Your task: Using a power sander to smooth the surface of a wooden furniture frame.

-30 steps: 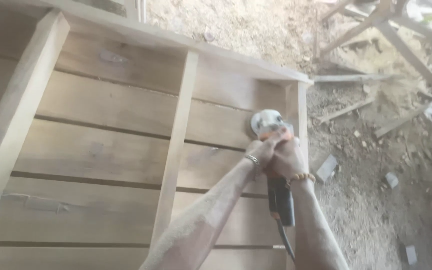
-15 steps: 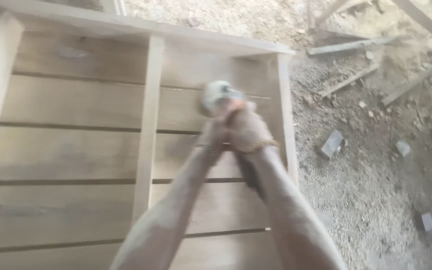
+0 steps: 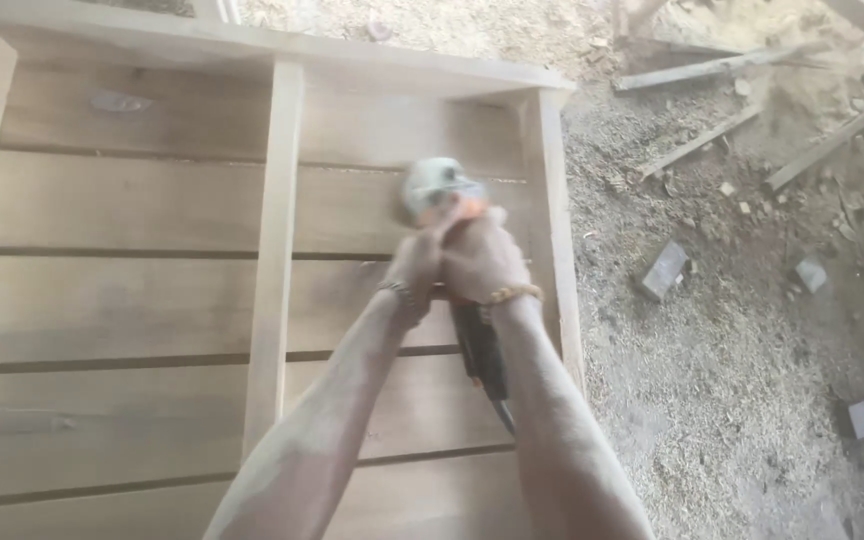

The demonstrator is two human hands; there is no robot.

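Sanding the inside of a wooden frame with an angle grinder (image 3: pixel 449 215), both hands wrapped tight around it.

Grinder head sits on the back boards (image 3: pixel 132 300) in the right-hand bay, close to the right side rail (image 3: pixel 552 230); left hand (image 3: pixel 414 268) and right hand (image 3: pixel 482 262) grip the body together, cord trailing down. Boards look pale and mostly smooth already, can't tell what's left. Both bays hold nothing but dust. Wood offcuts (image 3: pixel 664 270) and sawdust cover the floor (image 3: pixel 752 380) beside it.

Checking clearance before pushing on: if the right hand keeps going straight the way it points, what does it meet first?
The right hand points up along the angle grinder. Beyond that lie flat planks, then likely the frame's top rail; depth is unclear.
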